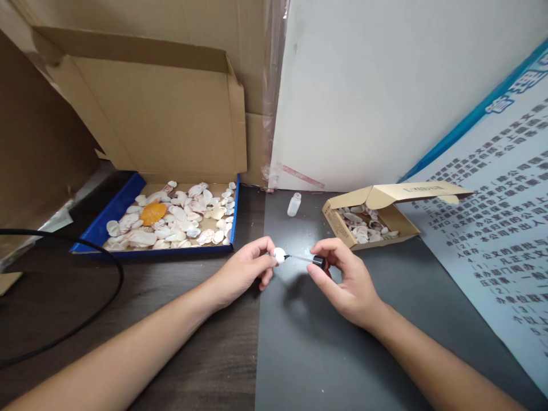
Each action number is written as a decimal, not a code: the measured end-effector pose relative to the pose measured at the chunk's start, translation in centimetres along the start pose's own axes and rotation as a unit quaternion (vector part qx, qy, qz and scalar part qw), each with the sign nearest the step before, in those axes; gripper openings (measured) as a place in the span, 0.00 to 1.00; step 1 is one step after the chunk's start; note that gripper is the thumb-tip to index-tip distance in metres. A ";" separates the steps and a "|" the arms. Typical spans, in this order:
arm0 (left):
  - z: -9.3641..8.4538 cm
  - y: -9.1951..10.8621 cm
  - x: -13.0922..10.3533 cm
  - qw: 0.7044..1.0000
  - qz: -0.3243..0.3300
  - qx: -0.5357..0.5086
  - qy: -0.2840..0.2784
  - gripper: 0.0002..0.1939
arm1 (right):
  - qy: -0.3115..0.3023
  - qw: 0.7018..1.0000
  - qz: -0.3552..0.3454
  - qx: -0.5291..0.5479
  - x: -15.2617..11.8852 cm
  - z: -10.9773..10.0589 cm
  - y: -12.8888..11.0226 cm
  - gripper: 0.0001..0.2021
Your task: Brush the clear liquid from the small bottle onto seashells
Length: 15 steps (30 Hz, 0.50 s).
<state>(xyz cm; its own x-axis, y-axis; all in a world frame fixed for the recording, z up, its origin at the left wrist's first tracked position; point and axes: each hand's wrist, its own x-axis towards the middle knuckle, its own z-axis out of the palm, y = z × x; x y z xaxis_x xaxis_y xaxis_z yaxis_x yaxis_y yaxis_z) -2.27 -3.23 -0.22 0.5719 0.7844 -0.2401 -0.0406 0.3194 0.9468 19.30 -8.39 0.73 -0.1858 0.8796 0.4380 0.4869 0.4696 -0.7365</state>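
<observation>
Between thumb and fingers, my left hand (248, 267) pinches a small white shell (279, 255) over the dark table. My right hand (346, 279) grips the black cap of a thin brush applicator (302, 259), whose dark tip points left and meets the shell's right edge. Behind the hands, a small whitish bottle (294, 205) stands uncapped. At the left, a blue-edged cardboard box (234, 220) holds many white shells and an orange shell (153, 214). A smaller tan box (409, 228) with its lid raised holds more shells at the right.
A black cable (121, 278) curves over the table's left side. Cardboard (254, 74) and a white panel (363, 85) rise behind. A printed sheet (483, 240) slopes along the right, beyond the smaller box. A grey mat (308, 365) lies beneath the right hand.
</observation>
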 end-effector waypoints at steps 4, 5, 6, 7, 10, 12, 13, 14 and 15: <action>0.0 -0.1 0.0 1.000 0.002 -0.002 0.001 0.08 | -0.018 1.000 -0.009 0.012 -0.1 0.0 0.0 0.07; 0.0 -0.1 0.0 1.000 0.003 -0.004 0.003 0.08 | -0.019 1.000 -0.010 0.010 -0.1 0.0 0.0 0.08; 0.0 -0.1 0.0 1.000 0.003 -0.006 0.004 0.08 | -0.015 1.000 -0.009 0.007 -0.1 0.0 0.0 0.08; 0.0 0.0 0.0 1.000 0.002 -0.007 0.004 0.08 | -0.008 1.000 -0.008 0.005 -0.1 0.0 0.0 0.07; 0.1 0.0 0.0 1.000 0.001 -0.009 0.003 0.08 | -0.002 1.000 -0.013 0.007 -0.1 -0.1 0.0 0.06; 0.1 0.1 0.0 1.000 0.001 -0.008 0.003 0.08 | -0.009 1.000 -0.018 0.003 0.0 0.0 0.0 0.06; 0.1 0.1 0.0 1.000 0.001 -0.007 0.003 0.08 | -0.008 1.000 -0.018 -0.001 0.0 0.0 0.0 0.06; 0.1 0.2 0.0 1.000 0.001 -0.006 0.002 0.08 | -0.002 1.000 -0.017 -0.005 0.0 0.0 0.0 0.06; 0.1 0.2 0.0 1.000 0.001 -0.004 0.002 0.08 | 0.006 1.000 -0.015 -0.007 0.1 0.0 0.0 0.06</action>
<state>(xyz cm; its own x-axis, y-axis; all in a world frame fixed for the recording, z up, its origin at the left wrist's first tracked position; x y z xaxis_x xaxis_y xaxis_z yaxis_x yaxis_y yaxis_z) -2.19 -3.28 0.01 0.5689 0.7869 -0.2393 -0.0488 0.3227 0.9452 19.30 -8.31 0.71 -0.1896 0.8639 0.4667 0.4929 0.4948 -0.7157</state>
